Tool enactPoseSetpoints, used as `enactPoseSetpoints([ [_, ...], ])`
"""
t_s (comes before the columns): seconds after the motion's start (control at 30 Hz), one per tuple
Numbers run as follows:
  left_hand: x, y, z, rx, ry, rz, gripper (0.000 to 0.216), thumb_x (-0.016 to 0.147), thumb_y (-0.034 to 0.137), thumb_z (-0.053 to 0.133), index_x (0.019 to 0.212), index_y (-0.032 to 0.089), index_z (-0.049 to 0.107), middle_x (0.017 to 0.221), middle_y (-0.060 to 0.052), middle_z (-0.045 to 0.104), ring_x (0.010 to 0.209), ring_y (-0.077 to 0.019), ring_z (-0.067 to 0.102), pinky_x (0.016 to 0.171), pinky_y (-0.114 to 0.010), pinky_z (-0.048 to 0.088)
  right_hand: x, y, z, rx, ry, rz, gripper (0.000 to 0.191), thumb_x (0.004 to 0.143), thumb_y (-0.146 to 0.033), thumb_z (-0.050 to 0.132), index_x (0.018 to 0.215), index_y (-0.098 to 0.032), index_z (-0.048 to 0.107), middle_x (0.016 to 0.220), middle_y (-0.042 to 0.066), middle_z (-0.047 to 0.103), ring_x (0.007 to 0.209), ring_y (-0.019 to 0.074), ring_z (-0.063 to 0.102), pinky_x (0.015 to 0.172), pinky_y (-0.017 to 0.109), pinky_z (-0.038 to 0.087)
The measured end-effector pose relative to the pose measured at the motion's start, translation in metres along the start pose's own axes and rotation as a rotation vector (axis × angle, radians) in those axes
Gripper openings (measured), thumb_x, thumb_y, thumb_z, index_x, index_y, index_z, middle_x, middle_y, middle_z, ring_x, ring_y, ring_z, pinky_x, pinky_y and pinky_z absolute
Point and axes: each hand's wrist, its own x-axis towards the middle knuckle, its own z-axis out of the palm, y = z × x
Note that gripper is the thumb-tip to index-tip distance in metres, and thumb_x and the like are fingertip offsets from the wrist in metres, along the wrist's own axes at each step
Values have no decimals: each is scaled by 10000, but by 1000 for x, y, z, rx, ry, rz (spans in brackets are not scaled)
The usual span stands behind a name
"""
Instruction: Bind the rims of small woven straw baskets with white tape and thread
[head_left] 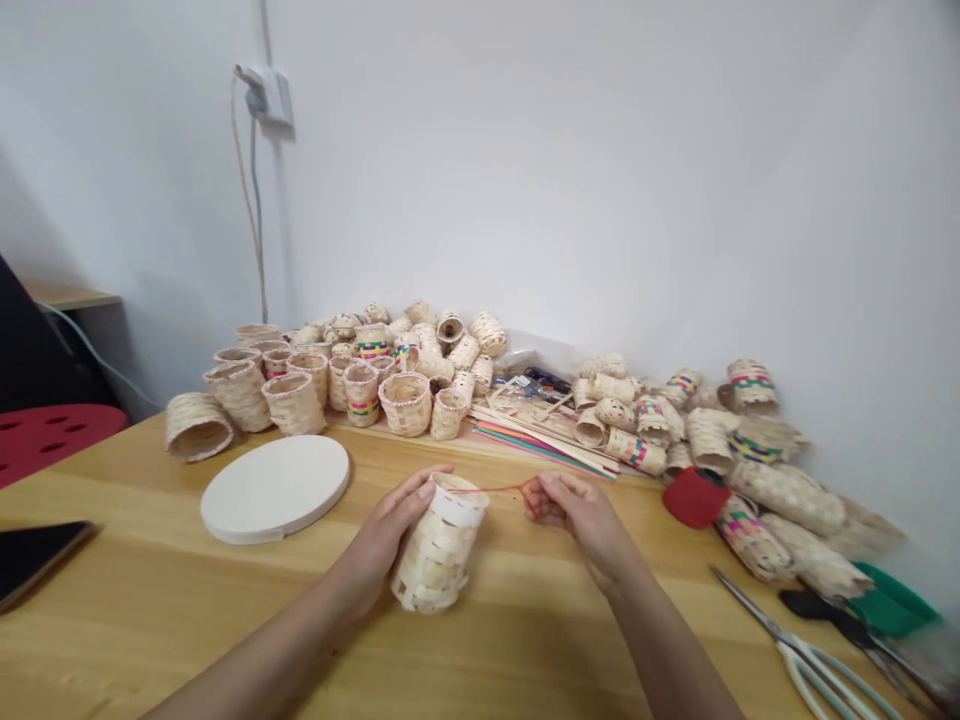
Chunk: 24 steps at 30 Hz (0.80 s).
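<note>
My left hand (390,530) wraps around a small pale woven cylinder (439,555), which stands on the wooden table (150,610) with its open top tilted toward me. A thin red strand (495,489) runs from that cylinder's rim to my right hand (577,520), whose fingertips pinch it. The strand's far end is hidden in those fingers. To the left lies a round white board (274,488), a short way from my left hand.
Several woven baskets (295,403) and tubes (787,498) are heaped along the wall, beside coloured strips (540,450). Long scissors (810,650) and a green item (892,600) lie at right, a red pad (696,497) nearby. A dark tablet (30,560) sits at left.
</note>
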Motion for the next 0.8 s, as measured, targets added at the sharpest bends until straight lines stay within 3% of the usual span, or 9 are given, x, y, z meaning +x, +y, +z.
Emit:
enactPoseSetpoints([
  [0.1, 0, 0, 0, -36, 21, 12, 479, 824, 424, 609, 1249, 212, 549, 1071, -73, 699, 866, -214, 657, 726, -274, 488, 12, 9, -16, 65, 145, 86, 400, 635, -523, 759, 725, -141, 683, 725, 67, 709, 633, 148, 663, 614, 241, 528],
  [0.23, 2, -2, -2, -59, 30, 8, 484, 860, 426, 562, 1298, 227, 513, 1003, -61, 717, 705, -179, 654, 711, -288, 492, 22, 18, -34, 70, 273, 93, 308, 647, -448, 761, 705, -160, 669, 768, 65, 716, 655, 141, 669, 545, 201, 511],
  [0.53, 3, -2, -4, -108, 61, -19, 490, 843, 446, 578, 1271, 213, 529, 1048, -74, 709, 737, -210, 672, 660, -302, 509, 30, 32, -44, -79, 373, 26, 298, 683, -462, 667, 734, -168, 666, 803, 97, 716, 692, 203, 678, 522, 274, 525],
  [0.6, 3, -2, -3, -122, 61, -23, 468, 843, 443, 578, 1250, 218, 534, 1056, -77, 705, 751, -218, 675, 646, -306, 514, 31, 32, -47, -166, 435, -33, 284, 691, -429, 653, 803, -168, 668, 863, 108, 709, 792, 242, 671, 587, 326, 535],
  [0.7, 3, -2, -1, -140, 41, -15, 454, 826, 424, 608, 1222, 217, 527, 1088, -83, 691, 818, -231, 676, 677, -315, 518, 27, 24, -44, -291, 543, -171, 298, 705, -324, 652, 969, -186, 651, 1111, 111, 645, 1102, 281, 550, 853, 421, 481],
  [0.8, 3, -5, 2, -146, 25, 13, 479, 784, 373, 675, 1205, 224, 502, 1131, -81, 668, 931, -233, 656, 747, -303, 507, 11, 11, -20, -544, 508, -490, 254, 804, -262, 590, 1047, -199, 630, 1140, 102, 625, 1131, 263, 509, 977, 459, 379],
])
